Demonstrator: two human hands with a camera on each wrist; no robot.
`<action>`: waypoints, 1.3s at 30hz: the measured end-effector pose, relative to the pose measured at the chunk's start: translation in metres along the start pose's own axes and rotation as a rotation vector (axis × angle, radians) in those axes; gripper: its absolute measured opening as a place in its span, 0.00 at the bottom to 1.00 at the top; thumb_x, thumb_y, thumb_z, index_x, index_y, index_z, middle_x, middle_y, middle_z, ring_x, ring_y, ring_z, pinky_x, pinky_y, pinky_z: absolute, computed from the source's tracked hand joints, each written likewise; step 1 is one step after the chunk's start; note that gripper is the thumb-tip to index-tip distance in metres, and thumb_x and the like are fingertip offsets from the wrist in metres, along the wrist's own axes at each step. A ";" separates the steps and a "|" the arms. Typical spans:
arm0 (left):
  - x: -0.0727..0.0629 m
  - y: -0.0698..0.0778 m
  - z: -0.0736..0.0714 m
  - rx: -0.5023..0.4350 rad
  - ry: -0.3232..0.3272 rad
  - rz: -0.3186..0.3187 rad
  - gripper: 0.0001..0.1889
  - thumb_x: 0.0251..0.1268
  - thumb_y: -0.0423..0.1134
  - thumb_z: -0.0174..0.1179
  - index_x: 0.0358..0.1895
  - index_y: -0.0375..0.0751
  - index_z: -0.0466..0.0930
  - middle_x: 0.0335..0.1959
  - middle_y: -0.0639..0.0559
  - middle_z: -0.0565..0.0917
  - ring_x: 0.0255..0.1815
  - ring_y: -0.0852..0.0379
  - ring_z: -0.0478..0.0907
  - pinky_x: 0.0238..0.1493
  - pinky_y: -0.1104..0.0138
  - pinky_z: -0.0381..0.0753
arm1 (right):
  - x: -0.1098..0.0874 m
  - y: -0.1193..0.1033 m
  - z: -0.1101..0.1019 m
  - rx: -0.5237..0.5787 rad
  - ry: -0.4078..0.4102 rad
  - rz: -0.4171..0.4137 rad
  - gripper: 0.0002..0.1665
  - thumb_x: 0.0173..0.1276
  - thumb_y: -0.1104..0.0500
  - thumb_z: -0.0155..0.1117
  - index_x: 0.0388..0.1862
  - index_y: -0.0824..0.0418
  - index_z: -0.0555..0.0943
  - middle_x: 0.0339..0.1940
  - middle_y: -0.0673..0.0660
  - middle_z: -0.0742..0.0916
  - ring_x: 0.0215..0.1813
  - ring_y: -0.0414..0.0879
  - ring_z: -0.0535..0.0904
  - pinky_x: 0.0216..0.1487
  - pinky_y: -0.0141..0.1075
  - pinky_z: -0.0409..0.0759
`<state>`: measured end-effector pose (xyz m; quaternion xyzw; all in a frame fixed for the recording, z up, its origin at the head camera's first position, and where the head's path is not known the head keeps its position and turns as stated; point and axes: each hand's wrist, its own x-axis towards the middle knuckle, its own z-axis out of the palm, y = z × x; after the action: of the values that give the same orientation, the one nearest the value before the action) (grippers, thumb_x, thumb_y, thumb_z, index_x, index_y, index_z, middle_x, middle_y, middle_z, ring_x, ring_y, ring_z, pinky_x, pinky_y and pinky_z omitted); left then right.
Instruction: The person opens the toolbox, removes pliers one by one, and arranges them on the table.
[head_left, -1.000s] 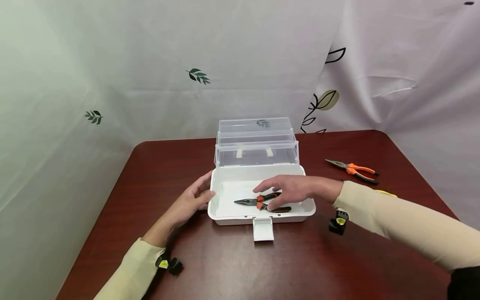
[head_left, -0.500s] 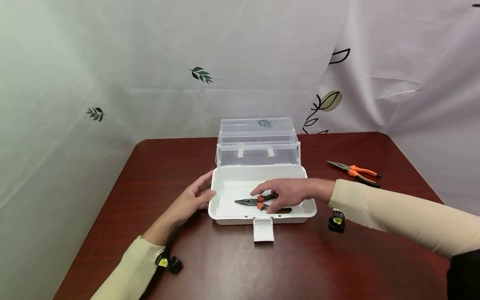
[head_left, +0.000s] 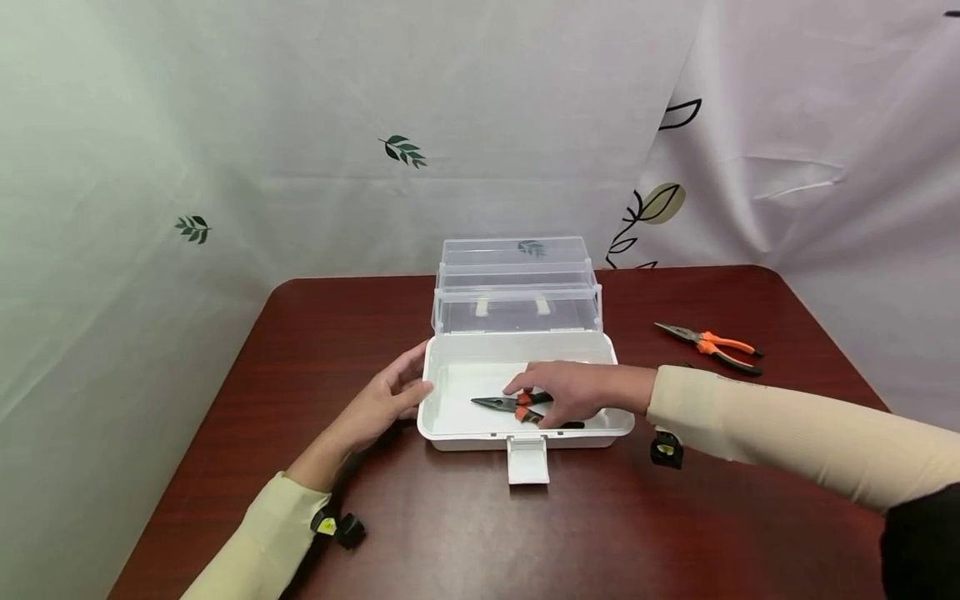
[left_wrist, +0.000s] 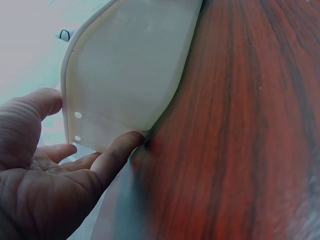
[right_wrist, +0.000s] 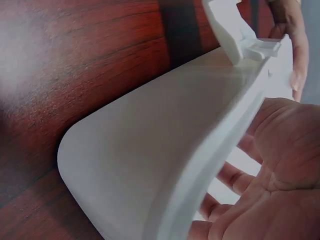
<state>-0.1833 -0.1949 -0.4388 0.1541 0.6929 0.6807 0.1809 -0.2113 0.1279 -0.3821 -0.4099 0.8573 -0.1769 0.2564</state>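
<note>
A white plastic toolbox (head_left: 465, 443) stands on the table, its clear trays and lid (head_left: 517, 271) folded up behind it. My left hand (head_left: 380, 407) holds its left end, thumb at the rim and fingers along the outer wall (left_wrist: 135, 65). Inside the box lie long-nose pliers (head_left: 498, 404) with orange-and-black handles, jaws pointing left. My right hand (head_left: 573, 390) grips them from above around the handles, which it partly covers. In the right wrist view, the box wall (right_wrist: 135, 145) hides the pliers and some of the fingers of my right hand (right_wrist: 280, 175).
A second pair of long-nose pliers (head_left: 708, 343) with orange-and-black handles lies right of the box, near my right sleeve (head_left: 750, 417). The box's front latch (head_left: 528, 460) hangs down over the dark red table (head_left: 465, 533). A pale printed curtain (head_left: 300, 150) hangs behind.
My right hand has lowered slightly and closed in over the pliers' handles, covering more of them. The pliers, the toolbox and my left hand show almost no movement.
</note>
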 end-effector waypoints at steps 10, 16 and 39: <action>0.000 0.001 0.001 0.002 -0.001 -0.007 0.36 0.80 0.33 0.55 0.85 0.46 0.49 0.80 0.36 0.57 0.73 0.33 0.66 0.51 0.57 0.85 | 0.000 0.002 0.004 -0.108 0.034 0.003 0.38 0.56 0.70 0.74 0.68 0.60 0.79 0.48 0.54 0.82 0.45 0.49 0.77 0.47 0.37 0.75; 0.000 0.001 0.001 -0.004 0.002 -0.005 0.36 0.80 0.31 0.54 0.85 0.46 0.49 0.80 0.36 0.57 0.73 0.33 0.67 0.50 0.56 0.85 | -0.006 0.003 -0.006 -0.008 -0.044 -0.010 0.39 0.59 0.72 0.70 0.72 0.59 0.77 0.53 0.56 0.82 0.48 0.49 0.76 0.50 0.37 0.74; -0.001 0.001 0.002 -0.006 -0.005 0.006 0.37 0.80 0.33 0.55 0.85 0.46 0.49 0.80 0.35 0.58 0.72 0.34 0.68 0.51 0.55 0.85 | -0.045 -0.015 -0.047 0.418 -0.065 -0.111 0.35 0.70 0.68 0.67 0.75 0.50 0.75 0.59 0.50 0.84 0.59 0.50 0.80 0.60 0.49 0.79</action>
<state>-0.1818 -0.1939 -0.4382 0.1576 0.6898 0.6831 0.1811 -0.2053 0.1594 -0.3231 -0.3999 0.7693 -0.3513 0.3532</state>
